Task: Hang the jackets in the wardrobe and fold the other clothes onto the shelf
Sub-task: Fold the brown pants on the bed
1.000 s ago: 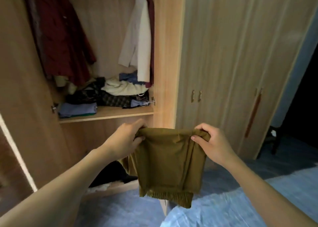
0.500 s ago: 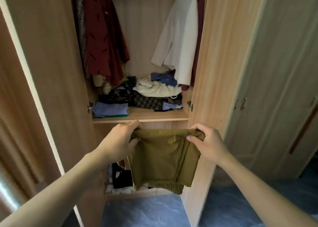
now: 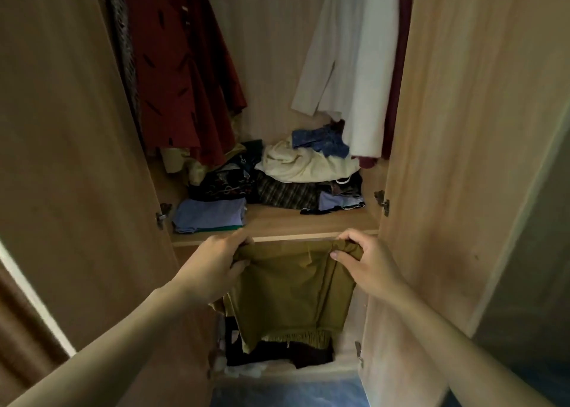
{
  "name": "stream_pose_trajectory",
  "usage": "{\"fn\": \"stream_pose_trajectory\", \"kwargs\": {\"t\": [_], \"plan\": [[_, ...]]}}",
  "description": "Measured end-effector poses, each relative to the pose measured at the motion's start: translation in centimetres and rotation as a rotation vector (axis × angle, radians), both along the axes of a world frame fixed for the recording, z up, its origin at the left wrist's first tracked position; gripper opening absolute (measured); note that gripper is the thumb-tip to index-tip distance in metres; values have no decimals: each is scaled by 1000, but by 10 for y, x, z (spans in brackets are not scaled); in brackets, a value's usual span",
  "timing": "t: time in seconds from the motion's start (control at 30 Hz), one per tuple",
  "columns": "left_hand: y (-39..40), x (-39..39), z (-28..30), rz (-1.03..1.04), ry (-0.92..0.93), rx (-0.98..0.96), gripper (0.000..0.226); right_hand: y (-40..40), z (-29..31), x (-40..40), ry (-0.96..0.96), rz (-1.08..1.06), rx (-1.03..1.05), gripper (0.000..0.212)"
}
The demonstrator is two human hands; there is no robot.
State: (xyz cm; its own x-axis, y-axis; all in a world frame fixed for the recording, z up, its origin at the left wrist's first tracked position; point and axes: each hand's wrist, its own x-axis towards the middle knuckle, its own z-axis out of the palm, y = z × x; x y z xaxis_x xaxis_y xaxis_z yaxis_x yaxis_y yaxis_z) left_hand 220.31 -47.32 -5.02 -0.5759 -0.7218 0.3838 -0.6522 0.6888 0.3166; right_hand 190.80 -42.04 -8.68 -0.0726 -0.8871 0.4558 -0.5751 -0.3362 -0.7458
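A head-worn camera looks into an open wardrobe. At left hangs a red jacket (image 3: 182, 67). Below it, the shelf (image 3: 277, 224) carries a folded blue top (image 3: 209, 215) at its left end and a loose heap of clothes (image 3: 296, 175) behind and to the right. At right hangs a white jacket (image 3: 354, 67).

In front of the shelf edge, the left hand (image 3: 212, 264) pinches one top corner of folded olive trousers (image 3: 293, 292), fingers curled over the fabric. The right hand (image 3: 367, 261) pinches the other corner the same way. The trousers hang flat, just below shelf height.

To place them well, likely lift both corners level, clear the shelf edge, and lay them on the bare front strip without disturbing the heap.
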Motion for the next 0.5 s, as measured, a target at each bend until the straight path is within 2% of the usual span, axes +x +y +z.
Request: {"fn": "stream_pose_trajectory", "kwargs": {"t": [0.23,0.5], "plan": [[-87,-29,17,38,51,-4,29,-97,17,-29,-3,0,-57,13],[-183,-30,-15,61,130,88,26,-193,2,-36,26,19,-48,16]]}}
